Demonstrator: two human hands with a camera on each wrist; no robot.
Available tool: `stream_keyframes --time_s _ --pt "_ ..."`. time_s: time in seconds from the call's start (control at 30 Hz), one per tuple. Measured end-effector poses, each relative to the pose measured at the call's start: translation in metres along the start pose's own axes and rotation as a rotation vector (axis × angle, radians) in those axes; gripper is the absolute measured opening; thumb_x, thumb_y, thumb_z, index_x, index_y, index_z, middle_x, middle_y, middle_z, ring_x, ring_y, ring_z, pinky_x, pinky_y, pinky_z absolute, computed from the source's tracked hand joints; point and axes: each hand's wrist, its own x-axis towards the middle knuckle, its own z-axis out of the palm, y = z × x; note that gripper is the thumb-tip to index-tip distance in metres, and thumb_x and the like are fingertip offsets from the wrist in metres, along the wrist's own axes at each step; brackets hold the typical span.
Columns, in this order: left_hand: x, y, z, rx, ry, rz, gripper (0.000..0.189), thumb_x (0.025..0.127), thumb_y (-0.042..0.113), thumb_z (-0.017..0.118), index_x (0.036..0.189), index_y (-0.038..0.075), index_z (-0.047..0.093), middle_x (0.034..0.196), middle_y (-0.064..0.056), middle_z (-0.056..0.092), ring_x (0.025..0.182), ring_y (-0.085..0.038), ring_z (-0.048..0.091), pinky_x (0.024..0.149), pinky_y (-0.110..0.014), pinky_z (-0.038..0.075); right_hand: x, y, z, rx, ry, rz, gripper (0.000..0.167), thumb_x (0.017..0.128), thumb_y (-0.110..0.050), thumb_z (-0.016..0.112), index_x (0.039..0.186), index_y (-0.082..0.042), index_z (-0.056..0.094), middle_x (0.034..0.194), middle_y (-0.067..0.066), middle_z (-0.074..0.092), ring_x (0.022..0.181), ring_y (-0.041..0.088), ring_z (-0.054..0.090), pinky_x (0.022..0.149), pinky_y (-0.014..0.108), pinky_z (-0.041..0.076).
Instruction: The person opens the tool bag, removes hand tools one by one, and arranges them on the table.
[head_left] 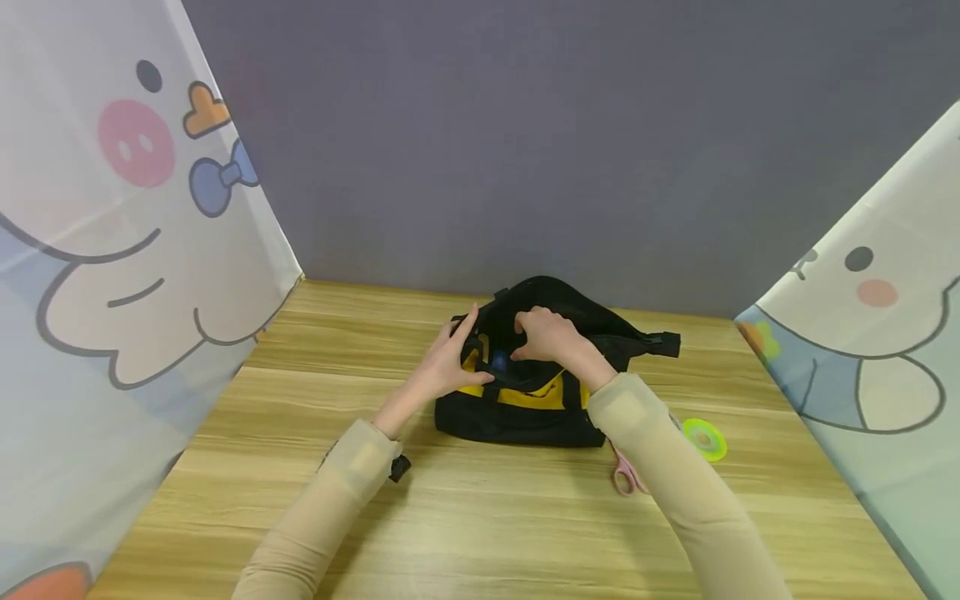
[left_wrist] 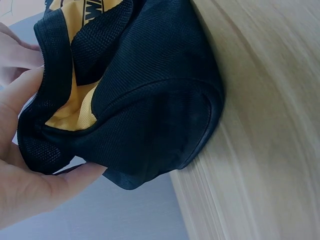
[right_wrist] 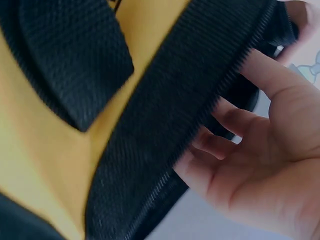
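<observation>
A black and yellow fabric bag [head_left: 517, 425] with a zipped mouth stands on the table, its top gaping. At the left end of the mouth, my left hand [head_left: 446, 360] holds the bag's edge, thumb at the front and fingers toward the back. In the left wrist view, the left thumb [left_wrist: 75, 181] lies along the black end of the bag. My right hand [head_left: 551, 335] reaches into the mouth with bent fingers, thumb and index finger apart. Its fingertips are hidden behind the zipper edge [right_wrist: 200, 107] in the right wrist view. Something blue [head_left: 500, 360] shows inside the bag.
Pink-handled scissors [head_left: 624, 477] lie right of the bag, partly under the right sleeve. Beyond them is a yellow-green ring-shaped roll [head_left: 705, 439]. A small black object [head_left: 400, 467] shows beside the left sleeve. A grey wall panel rises behind the table [head_left: 480, 525].
</observation>
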Motion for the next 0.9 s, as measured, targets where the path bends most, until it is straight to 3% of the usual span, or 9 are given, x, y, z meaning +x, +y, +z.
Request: stream_keyframes --time_s 0.4,0.9 --pt "-0.001 -0.001 0.000 0.002 -0.004 0.012 0.111 0.083 0.032 0.081 0.161 0.028 0.002 0.161 -0.029 0.015 0.143 -0.051 0.032 0.110 -0.062 0.039 0.036 -0.008 0.024 0.078 -0.132 0.029 0.052 0.090 -0.029 0.074 0.133 -0.005 0.057 0.136 0.017 0.057 0.117 0.032 0.061 0.099 0.044 0.054" --pt "0.000 -0.002 0.001 0.017 0.018 0.039 0.111 0.083 0.032 0.082 0.161 0.026 0.004 0.161 -0.030 0.016 0.143 -0.050 0.033 0.110 -0.062 0.040 0.055 -0.012 0.041 0.103 -0.276 0.058 0.069 0.093 -0.033 0.068 0.151 -0.007 0.040 0.152 0.019 0.045 0.128 0.034 0.054 0.104 0.045 0.049"
